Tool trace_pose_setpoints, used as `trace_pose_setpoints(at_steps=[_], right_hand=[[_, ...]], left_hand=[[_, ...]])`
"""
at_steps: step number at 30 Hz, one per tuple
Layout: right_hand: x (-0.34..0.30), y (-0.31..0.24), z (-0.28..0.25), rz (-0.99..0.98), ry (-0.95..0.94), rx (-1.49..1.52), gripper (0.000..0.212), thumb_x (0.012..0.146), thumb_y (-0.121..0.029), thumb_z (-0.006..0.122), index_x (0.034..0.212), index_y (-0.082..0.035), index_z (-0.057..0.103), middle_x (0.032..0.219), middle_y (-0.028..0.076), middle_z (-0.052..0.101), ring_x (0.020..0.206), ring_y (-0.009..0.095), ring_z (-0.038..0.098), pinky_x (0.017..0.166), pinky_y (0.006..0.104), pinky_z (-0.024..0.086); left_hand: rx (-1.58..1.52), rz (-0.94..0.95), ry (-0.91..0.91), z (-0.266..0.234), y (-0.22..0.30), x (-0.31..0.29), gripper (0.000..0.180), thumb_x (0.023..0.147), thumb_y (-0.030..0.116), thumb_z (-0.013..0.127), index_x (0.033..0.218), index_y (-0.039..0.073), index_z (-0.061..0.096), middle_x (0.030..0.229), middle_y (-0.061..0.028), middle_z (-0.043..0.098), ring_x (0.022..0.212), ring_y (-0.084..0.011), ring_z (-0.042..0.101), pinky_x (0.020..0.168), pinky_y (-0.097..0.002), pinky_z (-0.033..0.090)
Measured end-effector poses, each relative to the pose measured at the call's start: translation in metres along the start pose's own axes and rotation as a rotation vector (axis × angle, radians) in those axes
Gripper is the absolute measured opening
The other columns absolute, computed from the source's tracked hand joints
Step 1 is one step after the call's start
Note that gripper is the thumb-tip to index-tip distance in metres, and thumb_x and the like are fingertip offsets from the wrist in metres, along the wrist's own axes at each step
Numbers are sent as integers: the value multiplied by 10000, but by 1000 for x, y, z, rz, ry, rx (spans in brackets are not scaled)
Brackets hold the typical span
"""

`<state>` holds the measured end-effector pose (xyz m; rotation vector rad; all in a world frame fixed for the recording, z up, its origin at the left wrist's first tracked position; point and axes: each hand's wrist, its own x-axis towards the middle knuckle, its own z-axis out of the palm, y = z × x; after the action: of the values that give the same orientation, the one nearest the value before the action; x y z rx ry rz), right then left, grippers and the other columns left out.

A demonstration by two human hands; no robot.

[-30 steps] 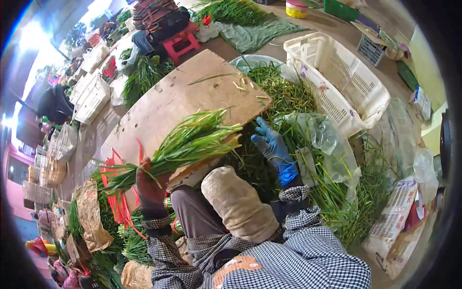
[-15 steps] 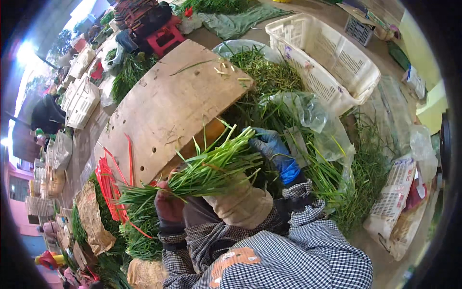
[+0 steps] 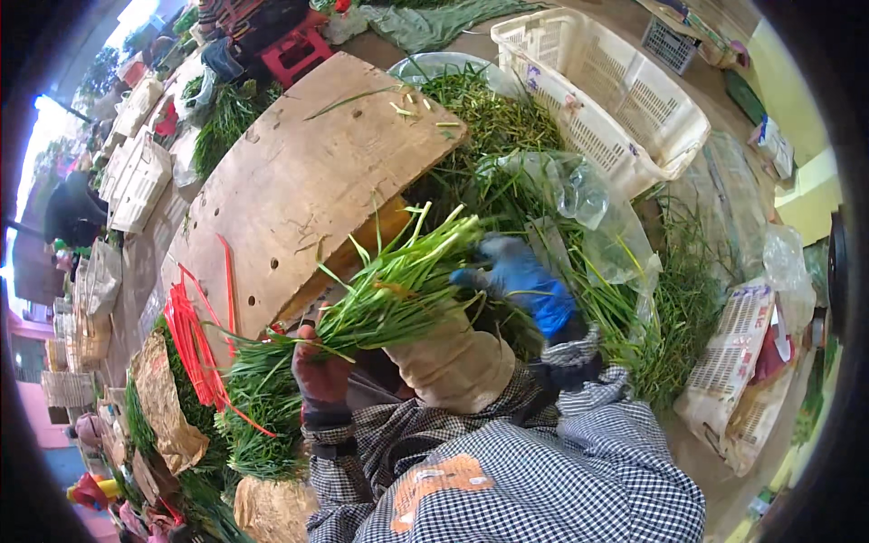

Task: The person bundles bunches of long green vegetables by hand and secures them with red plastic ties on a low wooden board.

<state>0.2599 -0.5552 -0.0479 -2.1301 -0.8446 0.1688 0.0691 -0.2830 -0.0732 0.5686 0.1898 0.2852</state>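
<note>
A bunch of green chives (image 3: 398,294) lies slanted over my lap, pale stalk ends up to the right and leaves trailing to the lower left. My left hand (image 3: 321,366), in a dark reddish glove, is closed round its leafy part. My right hand (image 3: 525,276), in a blue glove, is just beside the stalks; motion smears it, but thumb and fingers look apart with nothing held. Below the left hand more bundled chives (image 3: 262,425) lie by my leg. Red plastic ties (image 3: 201,339) hang over the edge of the wooden board (image 3: 290,172).
A heap of loose greens and trimmings (image 3: 507,127) lies beyond my right hand, with clear plastic sheeting (image 3: 588,199) on it. Behind stands a white plastic crate (image 3: 606,118); another white crate (image 3: 724,353) sits at the right. A red stool (image 3: 297,56) is at the far left.
My right hand has come off the stalk ends and opened, moving slightly right. The bunch has tilted more upright in my left hand. The whole view has shifted a little.
</note>
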Motion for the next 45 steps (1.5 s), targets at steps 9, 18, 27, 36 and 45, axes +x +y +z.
trace_pose_setpoints(at_steps=[9, 18, 27, 36, 45], right_hand=[[-7, 16, 73, -47, 216, 55, 160, 743, -210, 623, 804, -62, 632, 770, 172, 609, 692, 358, 588, 614, 417, 464], [-70, 85, -28, 292, 422, 191, 292, 895, -289, 503, 855, -18, 604, 692, 63, 597, 632, 169, 555, 603, 302, 449], [-42, 68, -21, 355, 216, 1302, 344, 886, -296, 531, 1099, -32, 586, 1088, 115, 604, 895, 199, 608, 711, 298, 495], [47, -4, 48, -24, 185, 165, 293, 845, -282, 576, 963, -15, 609, 750, 196, 593, 679, 355, 594, 581, 392, 455], [39, 34, 8, 59, 293, 356, 79, 834, -20, 541, 857, -33, 616, 795, 28, 622, 748, 134, 581, 680, 276, 470]], left_hand=[[122, -140, 155, 7, 9, -24, 264, 866, 307, 509, 1088, 170, 545, 1194, -135, 524, 1102, -346, 490, 848, -534, 445], [-26, 84, 259, -32, 29, -37, 289, 880, 232, 490, 1090, 43, 555, 1142, -175, 551, 1037, -315, 546, 873, -486, 466], [-10, 44, 348, -33, 14, -28, 293, 877, 264, 494, 1098, 75, 531, 1142, -156, 553, 967, -299, 580, 767, -449, 523], [92, 131, 389, -28, 12, -42, 278, 882, 241, 478, 1078, 65, 567, 1093, -150, 586, 936, -280, 595, 706, -411, 544], [123, 211, 422, -28, 4, -57, 299, 898, 145, 443, 1173, 39, 497, 1124, -152, 564, 938, -271, 596, 749, -378, 546]])
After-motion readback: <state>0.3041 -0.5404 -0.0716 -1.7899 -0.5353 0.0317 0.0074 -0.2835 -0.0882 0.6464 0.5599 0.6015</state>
